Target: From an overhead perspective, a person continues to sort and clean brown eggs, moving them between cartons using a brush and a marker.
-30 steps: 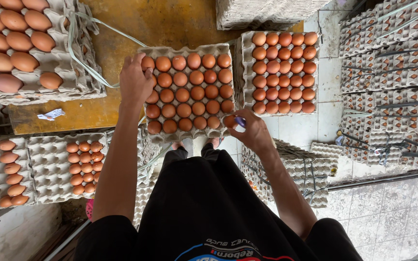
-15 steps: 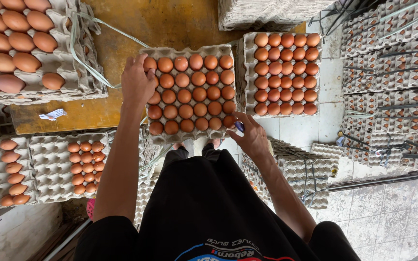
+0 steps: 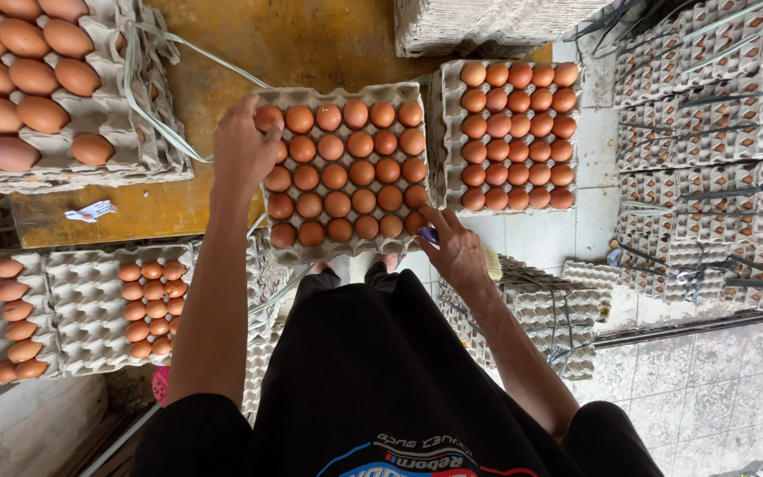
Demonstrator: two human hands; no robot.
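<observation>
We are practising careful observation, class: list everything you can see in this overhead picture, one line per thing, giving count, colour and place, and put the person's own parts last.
Held egg tray: one, grey pulp, full of brown eggs, centre.
Full egg tray: one stack top, brown eggs, right of the held tray.
Large-egg tray: one, brown eggs, top left.
Part-filled trays: two, grey, some brown eggs, lower left.
Empty tray stacks: many, grey, strapped, right side.
Flat tray pile: one, grey, top centre.
Wooden table: one, yellow-brown, under the trays.
Paper scrap: one, white, on the table.
Tiled floor: pale, lower right.
Black shirt: one, bottom centre.
Left hand: grips the held tray's left edge.
Right hand: at its lower right corner.
</observation>
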